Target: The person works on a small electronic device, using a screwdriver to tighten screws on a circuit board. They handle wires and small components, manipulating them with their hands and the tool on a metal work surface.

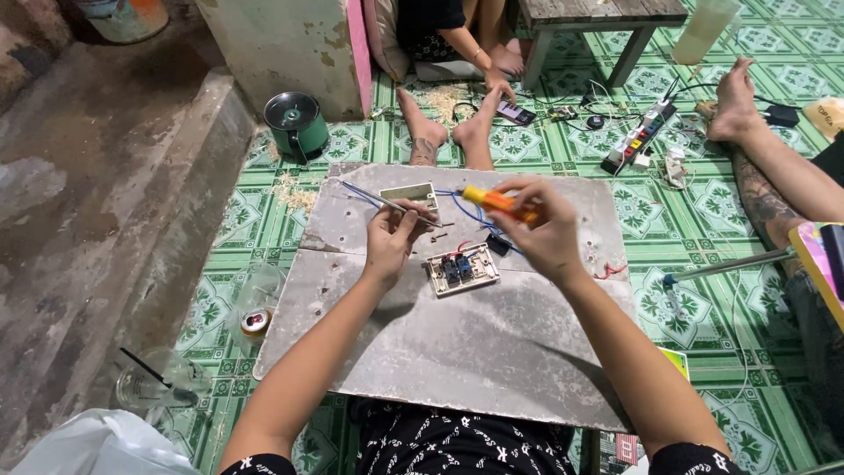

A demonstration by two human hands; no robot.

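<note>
A grey board lies on the green tiled floor over the person's lap, with another person's bare feet at its far edge. Above the board, the right hand is closed on an orange-handled screwdriver. The left hand pinches the screwdriver's thin metal shaft. Between the two hands, on the board, sits a white switch block with blue wires leading away. A green pot stands well apart.

Green pot, power strip, wooden bench.
</note>
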